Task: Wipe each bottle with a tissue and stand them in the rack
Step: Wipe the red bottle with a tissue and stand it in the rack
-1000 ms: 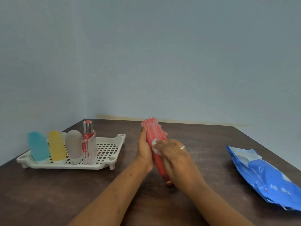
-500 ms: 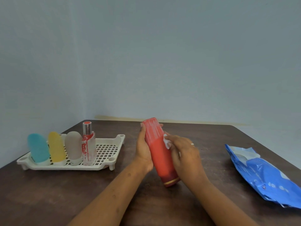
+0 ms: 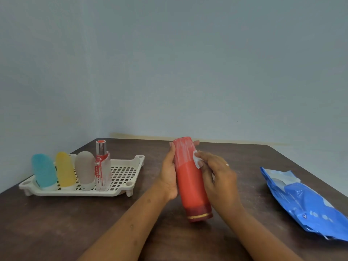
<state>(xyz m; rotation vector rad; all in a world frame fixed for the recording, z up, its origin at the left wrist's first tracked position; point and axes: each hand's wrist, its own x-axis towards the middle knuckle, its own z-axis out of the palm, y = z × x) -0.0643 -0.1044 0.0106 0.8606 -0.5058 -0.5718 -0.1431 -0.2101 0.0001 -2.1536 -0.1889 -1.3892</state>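
Observation:
A tall red bottle [image 3: 190,181] is held upside down over the table, its dark cap with a gold band at the bottom. My left hand [image 3: 169,178] grips its left side. My right hand [image 3: 216,178] presses a small white tissue [image 3: 196,161] against the bottle's upper right side. The white slotted rack [image 3: 124,172] sits at the left and holds a blue bottle [image 3: 44,171], a yellow bottle [image 3: 65,169], a grey bottle [image 3: 85,169] and a clear spray bottle with red print [image 3: 102,166], all standing in a row.
A blue pack of wipes [image 3: 305,200] lies at the table's right edge. The dark wooden table [image 3: 56,223] stands in a corner, with walls close behind and to the left.
My right hand has slid the tissue up the bottle from the middle toward its upper part, uncovering the lower body and cap. The left hand and the bottle have stayed put.

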